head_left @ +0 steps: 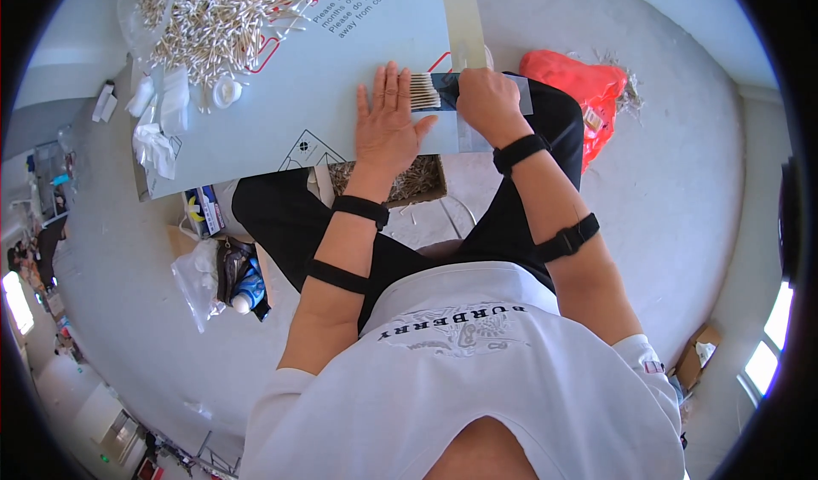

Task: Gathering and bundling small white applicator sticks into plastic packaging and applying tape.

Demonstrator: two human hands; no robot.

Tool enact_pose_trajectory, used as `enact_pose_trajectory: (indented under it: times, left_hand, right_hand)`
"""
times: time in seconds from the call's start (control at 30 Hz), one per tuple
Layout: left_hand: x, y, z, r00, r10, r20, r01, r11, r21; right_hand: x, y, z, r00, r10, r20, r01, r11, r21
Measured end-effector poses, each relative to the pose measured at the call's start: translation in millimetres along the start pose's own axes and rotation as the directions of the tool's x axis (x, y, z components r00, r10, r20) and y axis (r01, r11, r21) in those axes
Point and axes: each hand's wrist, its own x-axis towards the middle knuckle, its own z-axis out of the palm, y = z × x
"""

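In the head view, a row of cotton swabs [424,92] is seen on the near right part of a pale blue-grey board [281,105], between the two hands. The swabs are laid side by side in a neat, tightly packed bundle, their pale sticks being pointed left to right and their right ends roughly lined up. The bundle is bordered on the right by a dark patch [446,86], and a clear film [524,94] is seen jutting out to the right of the right hand. Whether the swabs are covered by the film cannot be told.

The left hand [388,126] is spread flat on the board just left of the swabs, palm down, with the fingers pointed to the far side and the thumb held out to the right. The right hand [490,105] is curled into a fist just right of the dark patch; whether the film is pinched in it cannot be told, as the fingertips are hidden.

At the far left of the board, loose swabs are heaped in a large tangled pile [217,33], partly edged by a clear bag [136,11]. Nearer, a small white roll [226,92] and white plastic pieces [175,101] are placed. More swabs are held in an open cardboard box [430,192] below the board's near edge. To the right, a red bag [567,80] is set on the floor.
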Motion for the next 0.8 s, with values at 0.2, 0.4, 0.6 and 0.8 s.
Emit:
enact_pose_trajectory:
  times: [0.2,0.4,0.6,0.8]
  left_hand:
    - [10.8,39.3,16.2,0.993,-0.118,-0.006,0.118,0.993,-0.009]
    - [13.3,53.3,18.4,0.999,-0.048,-0.022,0.047,0.998,-0.045]
    - [14.8,61.6,22.8,0.997,0.017,-0.070,-0.024,0.995,-0.094]
    - [22.0,77.0,23.8,0.999,0.044,-0.007,-0.044,0.997,-0.068]
  right_hand:
    - [7.1,27.6,14.9,0.990,0.144,-0.010,-0.139,0.971,0.193]
    - [2.4,36.1,15.0,0.984,0.178,0.017,-0.168,0.888,0.429]
    - [-0.1,35.9,15.5,0.990,0.139,-0.013,-0.120,0.895,0.430]
    - [-7.3,40.6,26.3,0.959,0.155,-0.236,-0.028,0.883,0.468]
